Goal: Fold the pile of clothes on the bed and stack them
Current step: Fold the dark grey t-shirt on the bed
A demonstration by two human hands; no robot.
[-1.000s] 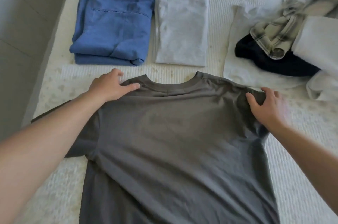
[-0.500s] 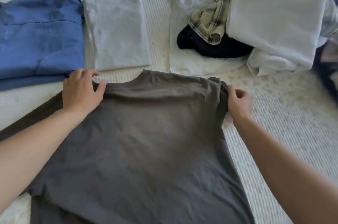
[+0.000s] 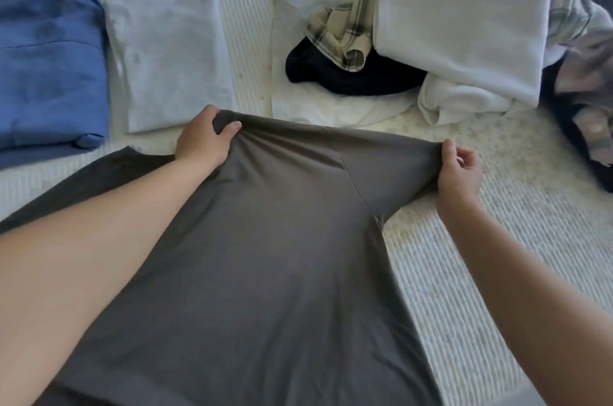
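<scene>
Both hands (image 3: 202, 140) (image 3: 459, 170) pinch the grey T-shirt (image 3: 265, 256), apparently lifted taut

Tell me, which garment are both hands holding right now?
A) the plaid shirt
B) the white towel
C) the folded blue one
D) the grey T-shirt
D: the left hand and right hand each pinch the top edge of the grey T-shirt spread on the bed.

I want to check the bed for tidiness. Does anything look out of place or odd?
Nothing looks damaged or spilled. Only the beige plaid shirt lies crumpled across a dark navy garment, unfolded, beside the folded blue denim piece.
</scene>
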